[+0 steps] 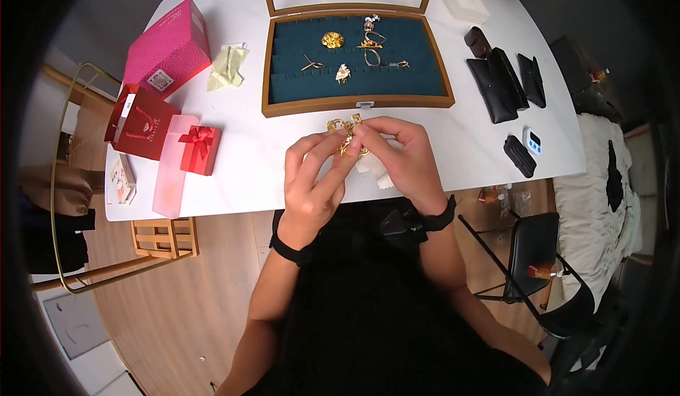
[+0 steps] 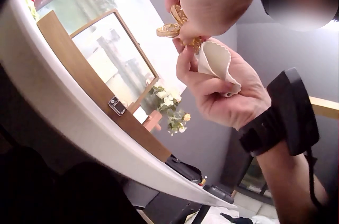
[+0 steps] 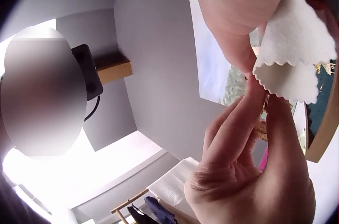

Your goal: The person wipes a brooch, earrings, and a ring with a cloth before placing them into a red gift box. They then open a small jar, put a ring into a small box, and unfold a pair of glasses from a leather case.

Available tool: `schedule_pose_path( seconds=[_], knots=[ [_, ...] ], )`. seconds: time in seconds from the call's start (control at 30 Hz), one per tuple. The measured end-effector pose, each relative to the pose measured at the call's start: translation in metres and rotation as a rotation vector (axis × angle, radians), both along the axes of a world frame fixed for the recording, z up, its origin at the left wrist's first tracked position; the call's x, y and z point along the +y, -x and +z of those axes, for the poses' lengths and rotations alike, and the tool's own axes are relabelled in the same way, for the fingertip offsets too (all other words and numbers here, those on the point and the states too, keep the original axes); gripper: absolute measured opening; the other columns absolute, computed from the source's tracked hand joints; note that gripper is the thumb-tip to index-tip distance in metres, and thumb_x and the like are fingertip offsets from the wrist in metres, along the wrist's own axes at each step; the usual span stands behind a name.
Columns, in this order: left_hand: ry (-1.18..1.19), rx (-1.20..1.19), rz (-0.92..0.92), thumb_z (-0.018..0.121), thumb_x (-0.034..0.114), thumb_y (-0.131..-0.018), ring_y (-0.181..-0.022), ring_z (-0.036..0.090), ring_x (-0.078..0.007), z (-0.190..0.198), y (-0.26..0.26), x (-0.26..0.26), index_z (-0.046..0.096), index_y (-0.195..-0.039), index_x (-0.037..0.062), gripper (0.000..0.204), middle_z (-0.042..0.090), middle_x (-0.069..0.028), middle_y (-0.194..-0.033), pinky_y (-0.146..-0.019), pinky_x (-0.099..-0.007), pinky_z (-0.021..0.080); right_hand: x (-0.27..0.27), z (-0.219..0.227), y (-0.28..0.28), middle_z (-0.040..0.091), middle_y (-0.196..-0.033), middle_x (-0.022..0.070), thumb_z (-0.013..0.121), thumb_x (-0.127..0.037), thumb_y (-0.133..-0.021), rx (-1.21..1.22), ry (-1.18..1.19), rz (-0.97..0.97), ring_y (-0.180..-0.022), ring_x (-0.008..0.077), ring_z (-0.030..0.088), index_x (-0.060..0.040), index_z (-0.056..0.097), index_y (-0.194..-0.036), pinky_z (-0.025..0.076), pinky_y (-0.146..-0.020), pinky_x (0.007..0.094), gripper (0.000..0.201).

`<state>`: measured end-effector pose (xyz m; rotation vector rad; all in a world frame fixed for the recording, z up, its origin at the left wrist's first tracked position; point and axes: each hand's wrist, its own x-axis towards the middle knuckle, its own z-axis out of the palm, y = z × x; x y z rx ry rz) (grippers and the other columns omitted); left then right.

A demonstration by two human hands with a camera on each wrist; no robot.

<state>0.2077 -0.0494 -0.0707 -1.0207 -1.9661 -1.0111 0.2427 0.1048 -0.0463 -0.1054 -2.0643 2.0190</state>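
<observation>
A gold looped piece of jewellery (image 1: 346, 132) is held between both hands over the front of the table. My left hand (image 1: 309, 183) pinches it with fingertips and thumb. In the left wrist view its openwork gold loops (image 2: 168, 30) stick out past the fingers. My right hand (image 1: 407, 159) has its thumb and fingertips right at the same piece. A white cloth (image 2: 216, 61) with a scalloped edge is tucked in the right hand's curled fingers. That cloth (image 3: 296, 38) hangs down beside the fingertips in the right wrist view, covering part of the jewellery.
Behind the hands stands an open wooden display case (image 1: 358, 103), several jewellery pieces on its dark green lining. Left are a pink box (image 1: 170, 45), a red bag (image 1: 145, 127) and a red gift box (image 1: 201, 156). Black pouches (image 1: 492, 88) and a small timer (image 1: 533, 141) lie right.
</observation>
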Motion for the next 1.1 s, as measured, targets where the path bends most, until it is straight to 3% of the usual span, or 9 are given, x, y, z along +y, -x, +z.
schedule_pose_path(
  seconds=[0.6,0.7,0.77,0.8,0.87,0.93,1.0,1.1],
  knots=[
    [0.026,-0.005,-0.073,0.074,-0.009,-0.067,-0.091,0.058,-0.0248,-0.003,0.001,0.030,0.076,-0.103,0.0053,0.039,0.066,-0.0078,-0.102,-0.077,-0.0325,0.053,0.023,-0.007,-0.011,0.072,-0.083,0.0077,0.064,-0.014,-0.094,-0.003,-0.015,-0.121,-0.078,0.0088,0.064,0.0066,0.070,-0.097,0.050,-0.070,0.0243,0.022],
    [-0.063,-0.152,-0.140,0.074,-0.009,-0.073,-0.091,0.063,-0.0250,-0.002,0.006,0.036,0.073,-0.107,0.0025,0.036,0.067,-0.0114,-0.103,-0.080,-0.0339,0.052,0.035,-0.003,-0.013,0.071,-0.083,0.0058,0.062,-0.015,-0.095,-0.046,-0.027,-0.108,-0.079,0.0083,0.063,0.0058,0.070,-0.099,0.049,-0.072,0.0240,0.022],
    [-0.290,-0.508,-0.214,0.070,-0.004,-0.084,-0.094,0.065,-0.0204,-0.004,0.007,0.043,0.066,-0.117,-0.0017,0.033,0.068,-0.0119,-0.106,-0.082,-0.0315,0.052,0.042,-0.002,-0.014,0.070,-0.085,0.0051,0.060,-0.014,-0.095,-0.089,-0.045,-0.112,-0.081,0.0085,0.062,0.0052,0.070,-0.100,0.049,-0.075,0.0241,0.022],
    [-0.294,-0.510,-0.223,0.070,-0.004,-0.084,-0.094,0.065,-0.0204,-0.001,0.008,0.046,0.066,-0.117,-0.0017,0.033,0.068,-0.0119,-0.106,-0.082,-0.0315,0.052,0.045,-0.002,-0.014,0.069,-0.090,0.0056,0.057,-0.012,-0.095,-0.026,-0.038,-0.137,-0.085,0.0096,0.061,0.0046,0.068,-0.103,0.047,-0.080,0.0245,0.021],
    [-0.591,-1.182,-0.367,0.066,-0.002,-0.090,-0.096,0.067,-0.0180,0.009,0.008,0.047,0.061,-0.124,-0.0026,0.034,0.070,-0.0114,-0.106,-0.085,-0.0288,0.054,0.050,-0.005,-0.016,0.068,-0.096,0.0060,0.054,-0.010,-0.095,0.034,-0.026,-0.174,-0.090,0.0107,0.061,0.0040,0.067,-0.105,0.046,-0.084,0.0249,0.021],
    [-0.653,-1.244,-0.447,0.062,0.003,-0.095,-0.098,0.067,-0.0156,0.003,0.017,0.051,0.057,-0.128,-0.0041,0.035,0.068,-0.0112,-0.111,-0.086,-0.0263,0.055,0.059,-0.007,-0.015,0.064,-0.108,0.0080,0.048,-0.006,-0.095,0.150,0.138,-0.184,-0.099,0.0134,0.059,0.0033,0.063,-0.111,0.045,-0.089,0.0265,0.024],
    [-0.806,-1.537,-0.595,0.061,0.006,-0.096,-0.098,0.067,-0.0164,0.001,0.030,0.050,0.058,-0.126,-0.0026,0.031,0.068,-0.0118,-0.112,-0.087,-0.0281,0.056,0.059,0.003,-0.011,0.061,-0.114,0.0088,0.046,0.002,-0.092,0.144,0.198,-0.173,-0.104,0.0147,0.059,0.0030,0.061,-0.113,0.046,-0.090,0.0264,0.025],
    [-0.816,-1.570,-0.629,0.058,0.005,-0.097,-0.101,0.067,-0.0162,0.007,0.046,0.048,0.056,-0.124,-0.0025,0.028,0.067,-0.0125,-0.113,-0.088,-0.0294,0.057,0.048,0.016,0.006,0.059,-0.116,0.0075,0.057,0.011,-0.087,0.304,0.244,-0.218,-0.110,0.0147,0.059,0.0024,0.060,-0.113,0.049,-0.089,0.0235,0.028]
  ],
)
